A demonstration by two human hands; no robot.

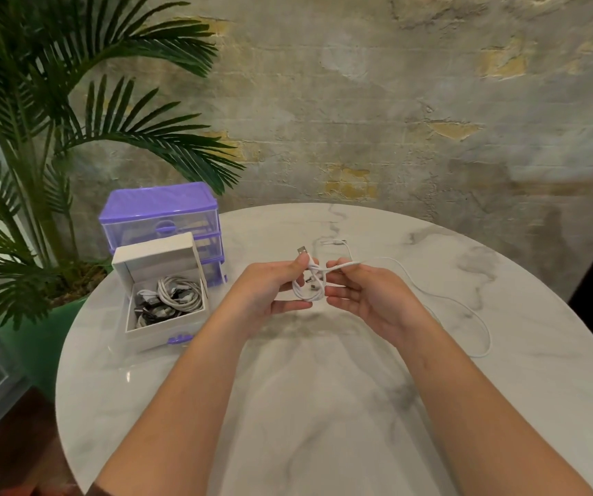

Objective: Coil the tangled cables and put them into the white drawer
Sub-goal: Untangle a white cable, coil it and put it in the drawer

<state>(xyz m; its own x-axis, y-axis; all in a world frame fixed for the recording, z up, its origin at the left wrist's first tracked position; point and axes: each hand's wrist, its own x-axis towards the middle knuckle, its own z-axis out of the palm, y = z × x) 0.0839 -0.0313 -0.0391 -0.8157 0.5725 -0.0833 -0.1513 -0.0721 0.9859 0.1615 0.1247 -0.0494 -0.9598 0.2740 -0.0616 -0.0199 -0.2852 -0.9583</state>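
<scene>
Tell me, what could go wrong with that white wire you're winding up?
The long loose tail of the white cable trails across the marble table to the right; it might snag or knot as it is pulled in. The small coil held by the left hand and right hand could spring open if the grip slips. The white drawer already holds several coiled cables, so this one may tangle with them.
</scene>
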